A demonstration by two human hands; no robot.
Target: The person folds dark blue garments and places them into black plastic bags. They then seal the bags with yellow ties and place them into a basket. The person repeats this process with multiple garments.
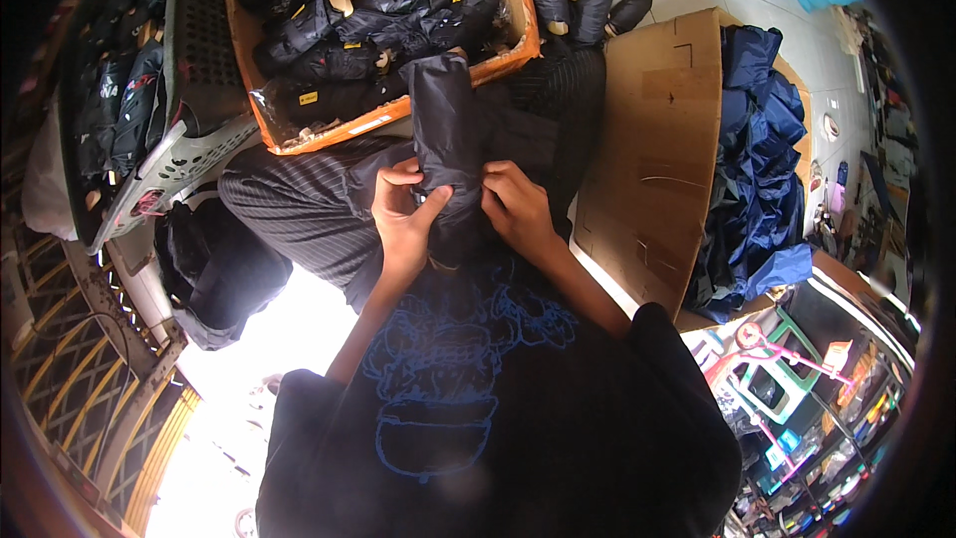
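Observation:
A rolled-up black folding umbrella point(441, 115) stands lengthwise in front of my chest, its far end reaching the rim of the orange-edged crate. My left hand point(403, 219) grips its near left side, with the thumb pressed on the fabric and the fingers curled. On the right side, my right hand point(518, 207) is closed, its fingers pinching the dark cloth. The near end of the umbrella merges with my dark shirt and is hard to make out. Loose dark fabric lies around it over my striped trousers point(299, 194).
The orange-edged crate point(383, 118) ahead holds several rolled black umbrellas with tan ends. A grey perforated basket point(189, 164) at left holds more. At right stands a cardboard box point(652, 139) of dark blue fabric point(762, 169). A black bag-like bundle point(214, 269) lies at left.

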